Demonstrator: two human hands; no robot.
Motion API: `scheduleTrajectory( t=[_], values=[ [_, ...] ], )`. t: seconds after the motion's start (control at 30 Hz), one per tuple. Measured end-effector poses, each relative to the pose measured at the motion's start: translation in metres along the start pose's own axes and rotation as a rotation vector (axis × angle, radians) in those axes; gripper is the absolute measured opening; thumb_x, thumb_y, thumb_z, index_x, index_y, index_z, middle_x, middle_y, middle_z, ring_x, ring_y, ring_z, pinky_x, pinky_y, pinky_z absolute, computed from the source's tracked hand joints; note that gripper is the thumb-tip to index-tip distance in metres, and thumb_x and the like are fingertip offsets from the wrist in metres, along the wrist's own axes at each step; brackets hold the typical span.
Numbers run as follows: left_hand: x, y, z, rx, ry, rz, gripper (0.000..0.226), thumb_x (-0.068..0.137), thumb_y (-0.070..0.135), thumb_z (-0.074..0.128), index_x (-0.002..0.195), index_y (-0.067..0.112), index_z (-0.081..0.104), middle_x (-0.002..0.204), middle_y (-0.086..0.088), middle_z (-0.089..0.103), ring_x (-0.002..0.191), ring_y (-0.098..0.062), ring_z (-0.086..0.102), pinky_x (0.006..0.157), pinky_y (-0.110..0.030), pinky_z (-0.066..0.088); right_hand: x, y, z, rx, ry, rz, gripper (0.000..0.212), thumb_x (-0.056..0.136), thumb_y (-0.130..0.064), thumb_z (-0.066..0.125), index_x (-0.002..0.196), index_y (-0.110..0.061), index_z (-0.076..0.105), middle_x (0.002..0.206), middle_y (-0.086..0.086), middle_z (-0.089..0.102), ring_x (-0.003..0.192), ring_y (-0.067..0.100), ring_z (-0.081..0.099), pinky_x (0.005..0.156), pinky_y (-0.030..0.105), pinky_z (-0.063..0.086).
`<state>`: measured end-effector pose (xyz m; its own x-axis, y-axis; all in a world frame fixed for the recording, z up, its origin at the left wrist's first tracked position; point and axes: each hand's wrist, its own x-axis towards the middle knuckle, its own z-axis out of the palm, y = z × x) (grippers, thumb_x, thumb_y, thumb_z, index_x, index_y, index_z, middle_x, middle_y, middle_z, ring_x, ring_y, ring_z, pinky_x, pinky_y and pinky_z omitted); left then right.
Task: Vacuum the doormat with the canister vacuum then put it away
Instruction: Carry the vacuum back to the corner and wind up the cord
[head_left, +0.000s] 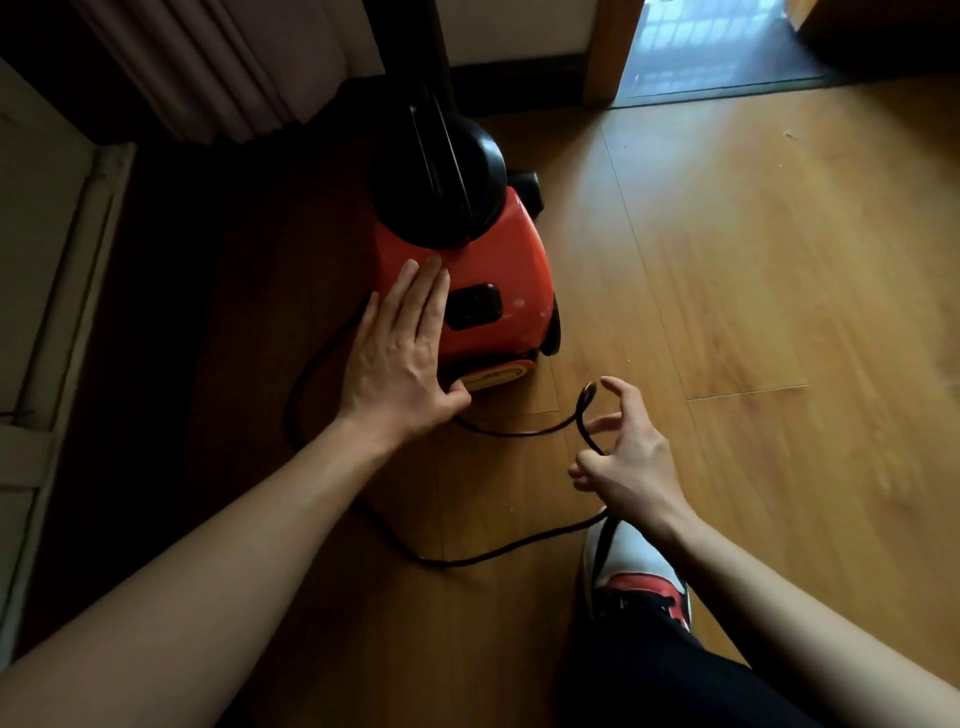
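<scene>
A red canister vacuum (509, 270) with a black top and black wand sits on the wooden floor near the curtain. My left hand (405, 353) lies flat on the vacuum's left rear, fingers spread, thumb by the rear panel. A black power cord (498, 553) runs from the vacuum's rear and loops across the floor. My right hand (623, 457) pinches a loop of that cord, the fingers loosely curled, and the plug end (589, 388) sticks up beside my fingertips. No doormat is in view.
A pleated curtain (218, 67) hangs at the back left above a white skirting frame (57, 291). A doorway (711, 47) with a dark threshold opens at the back right. My shoe (634, 577) and dark trouser leg are at the bottom right. Wooden floor (779, 260) stretches right.
</scene>
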<state>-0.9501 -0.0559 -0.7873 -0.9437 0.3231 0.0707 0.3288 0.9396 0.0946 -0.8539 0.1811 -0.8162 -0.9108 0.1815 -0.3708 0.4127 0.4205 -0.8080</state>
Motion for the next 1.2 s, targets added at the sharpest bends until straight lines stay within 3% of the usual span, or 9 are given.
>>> scheduleTrajectory(
  t=[0.2,0.33,0.43,0.6,0.7,0.83,1.0,1.07,1.2],
  values=[
    [-0.001,-0.004,-0.001,-0.02,0.019,0.02,0.112,0.071,0.05,0.072,0.158,0.011,0.012,0.166,-0.004,0.008,0.154,-0.022,0.003,0.122,-0.051,0.02,-0.003,0.0,-0.013,0.343,0.014,-0.041,0.039,0.095,0.011,0.046,0.12,-0.01,0.066,0.071,0.003,0.064,0.051,0.014,0.057,0.044,0.02,0.045],
    [0.0,-0.007,-0.002,-0.025,0.027,0.033,0.112,0.071,0.048,0.074,0.158,0.011,0.013,0.166,-0.004,0.008,0.154,-0.022,0.004,0.121,-0.052,0.023,-0.008,0.006,-0.029,0.702,-0.331,-0.058,0.026,0.094,-0.016,0.059,0.112,-0.002,0.071,0.061,0.003,0.044,0.043,0.007,0.033,0.039,0.019,0.025],
    [0.001,-0.012,-0.002,-0.019,0.015,0.059,0.115,0.071,0.049,0.077,0.158,0.011,0.012,0.166,-0.005,0.009,0.154,-0.024,0.005,0.12,-0.053,0.025,-0.014,0.006,-0.027,0.589,-0.582,-0.097,0.046,0.088,-0.049,0.073,0.103,-0.006,0.076,0.06,0.004,0.038,0.048,0.012,0.033,0.044,0.026,0.024],
    [0.0,-0.017,-0.002,0.04,-0.038,0.072,0.125,0.068,0.052,0.081,0.158,0.014,0.003,0.167,-0.003,0.001,0.154,-0.021,-0.001,0.123,-0.049,0.019,-0.014,-0.005,0.0,0.179,-0.915,-0.081,0.029,0.097,-0.042,0.065,0.097,-0.015,0.075,0.064,0.012,0.041,0.052,0.015,0.036,0.047,0.026,0.029],
    [0.0,-0.018,-0.001,0.048,-0.043,0.07,0.129,0.066,0.05,0.085,0.159,0.013,0.002,0.167,-0.003,0.001,0.154,-0.022,-0.002,0.123,-0.048,0.017,-0.001,-0.002,0.012,0.003,-0.769,0.106,0.028,0.104,-0.035,0.055,0.097,-0.013,0.07,0.067,-0.004,0.045,0.053,0.008,0.037,0.048,0.024,0.029],
    [0.0,-0.017,0.0,0.062,-0.038,0.067,0.132,0.063,0.049,0.087,0.158,0.014,0.002,0.167,-0.003,0.003,0.154,-0.021,-0.001,0.123,-0.047,0.018,0.02,0.01,0.012,0.061,-0.403,0.328,0.027,0.105,-0.016,0.039,0.095,-0.012,0.063,0.073,0.004,0.055,0.058,0.014,0.047,0.05,0.027,0.036],
    [0.001,-0.017,0.001,0.064,-0.022,0.068,0.134,0.06,0.048,0.089,0.158,0.013,0.004,0.167,-0.003,0.005,0.154,-0.021,0.001,0.123,-0.046,0.018,0.038,0.006,0.01,-0.061,0.1,0.221,0.025,0.105,-0.026,0.04,0.104,-0.018,0.063,0.108,0.008,0.07,0.1,0.026,0.063,0.087,0.042,0.05],
    [0.001,-0.017,0.001,0.056,-0.017,0.067,0.134,0.06,0.047,0.089,0.159,0.013,0.006,0.167,-0.003,0.007,0.154,-0.021,0.002,0.122,-0.047,0.019,0.041,-0.008,0.011,-0.086,0.108,0.063,0.026,0.105,-0.032,0.048,0.12,-0.016,0.062,0.113,0.0,0.064,0.106,0.019,0.059,0.087,0.034,0.045],
    [0.001,-0.017,0.0,0.065,-0.011,0.078,0.131,0.062,0.049,0.087,0.159,0.012,0.008,0.167,-0.004,0.008,0.154,-0.022,0.003,0.122,-0.049,0.021,0.056,-0.024,0.026,-0.089,-0.197,0.02,0.051,0.096,-0.032,0.066,0.142,-0.018,0.048,0.126,-0.008,0.055,0.118,0.013,0.057,0.101,0.036,0.051]
  ],
)
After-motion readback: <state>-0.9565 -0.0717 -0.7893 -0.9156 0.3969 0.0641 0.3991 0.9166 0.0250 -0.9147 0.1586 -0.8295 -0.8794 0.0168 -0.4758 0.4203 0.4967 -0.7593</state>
